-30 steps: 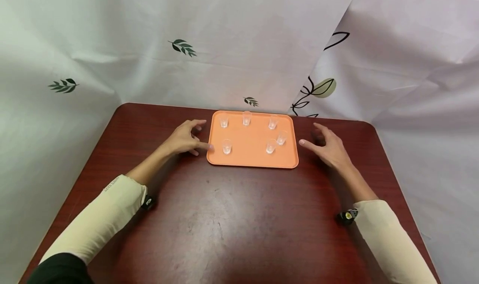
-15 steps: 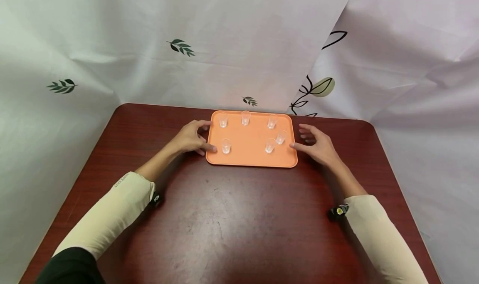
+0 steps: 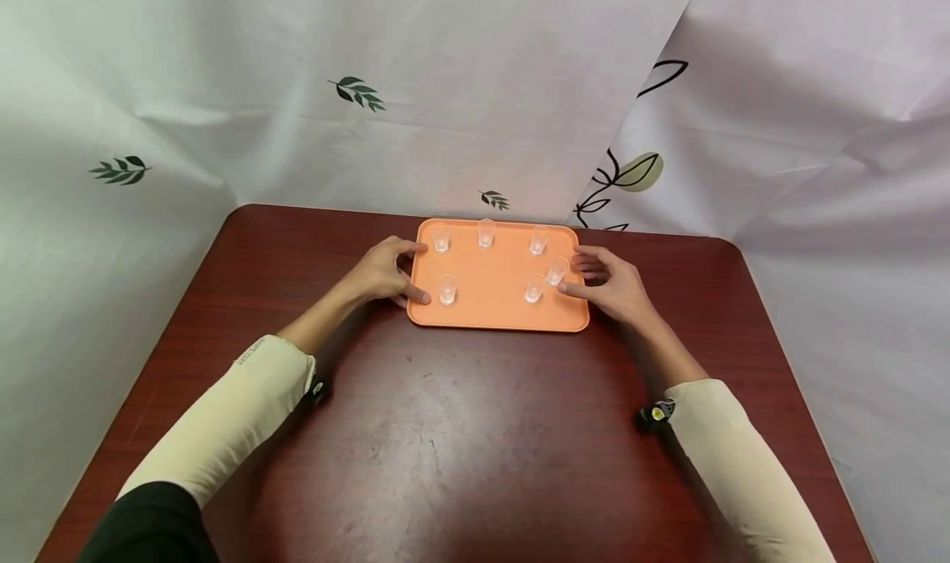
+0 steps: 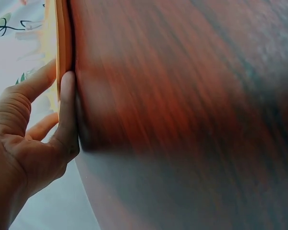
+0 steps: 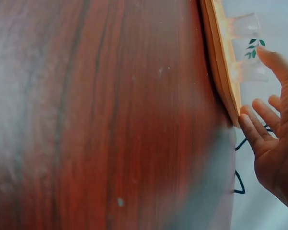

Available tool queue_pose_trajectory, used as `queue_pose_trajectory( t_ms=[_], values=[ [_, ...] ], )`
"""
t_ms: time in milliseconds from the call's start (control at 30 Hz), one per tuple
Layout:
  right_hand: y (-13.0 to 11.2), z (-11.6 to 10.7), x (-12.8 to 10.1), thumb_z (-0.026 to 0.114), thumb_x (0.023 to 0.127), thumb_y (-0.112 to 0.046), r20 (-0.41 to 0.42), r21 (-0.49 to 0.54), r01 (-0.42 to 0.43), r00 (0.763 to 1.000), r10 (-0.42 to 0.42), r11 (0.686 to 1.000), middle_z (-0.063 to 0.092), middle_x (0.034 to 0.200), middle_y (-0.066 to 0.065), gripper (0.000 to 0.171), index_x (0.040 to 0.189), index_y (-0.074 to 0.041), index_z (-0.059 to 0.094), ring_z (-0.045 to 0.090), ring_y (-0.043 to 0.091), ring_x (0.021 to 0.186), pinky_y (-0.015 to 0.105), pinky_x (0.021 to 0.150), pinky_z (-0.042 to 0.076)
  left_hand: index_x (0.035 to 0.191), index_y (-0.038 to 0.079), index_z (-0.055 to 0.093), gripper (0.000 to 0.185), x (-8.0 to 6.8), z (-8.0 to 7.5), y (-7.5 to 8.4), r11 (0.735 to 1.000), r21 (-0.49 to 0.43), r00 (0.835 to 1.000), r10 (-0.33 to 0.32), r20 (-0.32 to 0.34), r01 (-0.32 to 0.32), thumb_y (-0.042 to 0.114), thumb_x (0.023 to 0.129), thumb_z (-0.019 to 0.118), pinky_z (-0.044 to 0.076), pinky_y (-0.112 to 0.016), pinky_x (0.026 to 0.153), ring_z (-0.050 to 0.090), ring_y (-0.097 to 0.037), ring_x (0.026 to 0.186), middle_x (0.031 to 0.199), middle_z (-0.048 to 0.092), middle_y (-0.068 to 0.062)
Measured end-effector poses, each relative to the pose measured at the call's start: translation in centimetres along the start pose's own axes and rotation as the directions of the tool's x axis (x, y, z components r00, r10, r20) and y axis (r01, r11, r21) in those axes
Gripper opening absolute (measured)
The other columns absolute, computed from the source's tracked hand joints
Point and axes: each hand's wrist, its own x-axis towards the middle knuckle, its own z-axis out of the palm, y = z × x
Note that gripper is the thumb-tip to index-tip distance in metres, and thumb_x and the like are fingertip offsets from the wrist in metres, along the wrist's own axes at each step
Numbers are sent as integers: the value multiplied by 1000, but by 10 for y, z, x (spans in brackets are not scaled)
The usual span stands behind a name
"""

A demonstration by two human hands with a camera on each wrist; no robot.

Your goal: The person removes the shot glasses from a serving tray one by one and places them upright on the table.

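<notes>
An orange tray (image 3: 493, 316) lies at the far side of the table, with several small clear cups on it. My left hand (image 3: 382, 270) grips its left edge, and in the left wrist view the thumb is on the tray's upper side while a finger lies low along the rim. My right hand (image 3: 612, 287) is at the opposite edge, its thumb over the tray beside a clear cup (image 3: 557, 271). In the right wrist view its fingers (image 5: 252, 127) are spread, one fingertip right at the tray's rim, and the thumb stays raised.
The dark red wooden table (image 3: 445, 431) reaches back to a pale wall cloth (image 3: 445, 93) with leaf prints, close behind the tray. Another clear cup (image 3: 448, 289) stands near the left thumb.
My left hand has moved right onto the tray's edge and closed on it. The right hand has moved left, bringing its thumb over the tray. The cups keep their places.
</notes>
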Motion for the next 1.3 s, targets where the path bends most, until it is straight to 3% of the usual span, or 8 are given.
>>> queue_pose_trajectory(
  t_ms=[200,367,500,567,800,833,1067,1300],
  values=[
    [-6,6,0,98,88,-13,9,11,0,1000,0,1000,76,139,24,72,152,0,67,76,38,122,15,101,64,165,4,57,102,2,2,-2,998,56,1000,24,-12,-23,3,76,105,73,-38,61,69,-25,77,152,46,-21],
    [-4,11,3,97,90,-11,40,38,-63,997,61,997,75,143,23,66,149,-1,70,78,34,123,11,96,65,164,3,57,101,2,3,-1,998,55,999,31,-8,-31,1,76,105,72,-37,60,67,-22,72,152,46,-22],
    [-4,16,4,95,91,-10,41,70,-73,997,71,995,76,139,25,59,145,1,72,81,16,112,8,89,64,163,3,58,101,4,4,0,998,53,999,36,-15,-36,1,74,105,72,-38,60,67,-24,73,152,46,-22],
    [-4,19,5,94,92,-8,30,72,-51,998,49,996,77,134,27,55,142,2,74,79,5,104,7,86,64,163,3,58,101,5,4,0,998,57,999,33,-18,-32,1,73,106,73,-38,60,68,-27,77,152,47,-22],
    [-5,26,10,92,94,-6,-14,56,5,1000,-4,998,81,123,28,40,131,3,79,77,-1,94,6,81,63,163,4,58,101,4,5,0,997,77,999,18,-29,-16,1,73,105,73,-38,60,69,-37,98,153,47,-21],
    [-5,26,10,92,94,-7,-15,58,6,1000,-5,998,81,123,28,40,131,3,79,73,-7,91,6,81,62,163,4,58,101,4,5,-1,997,82,999,20,-30,-17,1,73,105,73,-37,60,69,-36,99,153,48,-21],
    [-7,25,9,93,94,-11,-23,64,1,1000,0,998,82,122,26,38,128,1,81,74,-3,94,6,81,63,163,4,58,100,3,5,-3,995,100,999,26,-31,-23,3,74,106,72,-36,60,69,-33,91,152,48,-21],
    [-7,14,11,94,93,-11,-74,101,-19,997,27,995,80,119,28,39,126,3,80,74,-6,91,7,81,62,163,4,58,100,4,5,-1,994,107,999,19,-26,-16,3,75,105,72,-35,60,69,-34,96,153,47,-21]
  ],
)
